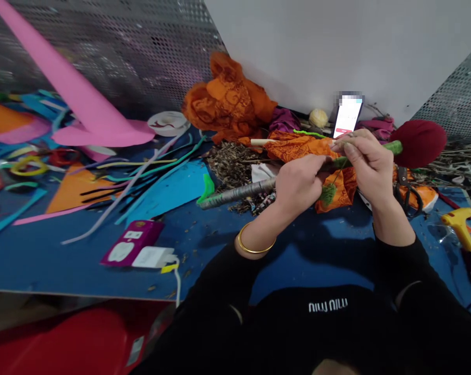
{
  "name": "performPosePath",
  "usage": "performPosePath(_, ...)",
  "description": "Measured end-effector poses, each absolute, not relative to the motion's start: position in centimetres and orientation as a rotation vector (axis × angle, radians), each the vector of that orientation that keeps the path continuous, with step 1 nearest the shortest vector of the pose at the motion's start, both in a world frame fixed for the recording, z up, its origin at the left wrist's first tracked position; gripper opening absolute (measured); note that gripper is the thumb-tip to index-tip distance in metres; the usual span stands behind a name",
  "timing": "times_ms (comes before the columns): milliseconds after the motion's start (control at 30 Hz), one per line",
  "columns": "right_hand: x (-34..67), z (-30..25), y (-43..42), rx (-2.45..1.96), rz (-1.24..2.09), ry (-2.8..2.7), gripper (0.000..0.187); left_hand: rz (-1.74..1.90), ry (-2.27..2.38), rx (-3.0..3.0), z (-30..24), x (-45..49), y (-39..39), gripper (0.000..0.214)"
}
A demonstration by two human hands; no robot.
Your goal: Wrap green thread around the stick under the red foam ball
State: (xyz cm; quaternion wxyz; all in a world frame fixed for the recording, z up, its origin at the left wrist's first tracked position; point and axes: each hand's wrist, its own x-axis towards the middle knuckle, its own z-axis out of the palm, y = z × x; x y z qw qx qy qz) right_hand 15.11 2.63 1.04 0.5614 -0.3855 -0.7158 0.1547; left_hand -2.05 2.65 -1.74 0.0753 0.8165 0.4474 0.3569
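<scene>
A long rolled-paper stem [239, 191] lies crosswise above the blue table, its right end wrapped in green and topped by a dark red round flower head [419, 143]. My left hand [298, 188] is closed round the stem's middle; a gold bangle sits on that wrist. My right hand [366, 156] pinches the green-wrapped part just left of the red head. A small green leaf piece [328, 194] hangs under the stem between my hands.
Orange patterned fabric [227, 101] is piled at the back, with a lit phone [348, 115] propped against the wall. Scissors [406, 188] and a yellow glue gun [460, 225] lie at the right. Pink foam sheet [75, 94], coloured strips, a white charger [153, 256] fill the left.
</scene>
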Motion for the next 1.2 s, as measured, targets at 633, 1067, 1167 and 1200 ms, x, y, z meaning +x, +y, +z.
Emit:
performPosePath(633, 15.4, 1.3, 2.5, -0.961, 0.436, -1.674, 0.027, 1.248, 1.221, 2.783, -2.6, -2.2, 2.9, 0.029)
performPosePath(1067, 23.7, 6.0, 0.7, -0.967, 0.813, -1.235, 0.006, 1.291, 1.37, 2.56, -0.3, -6.6, 4.7, 0.032)
performPosePath(1167, 24.5, 5.7, 0.8, -1.074, 0.674, -1.287, 0.007, 1.303, 1.358, 2.556, 0.0, -7.0, 4.6, 0.032)
performPosePath(1200, 24.6, 5.5, 0.9, -1.078, 0.652, -1.32, 0.01, 1.322, 1.364, 2.549, 0.1, -7.1, 4.6, 0.033)
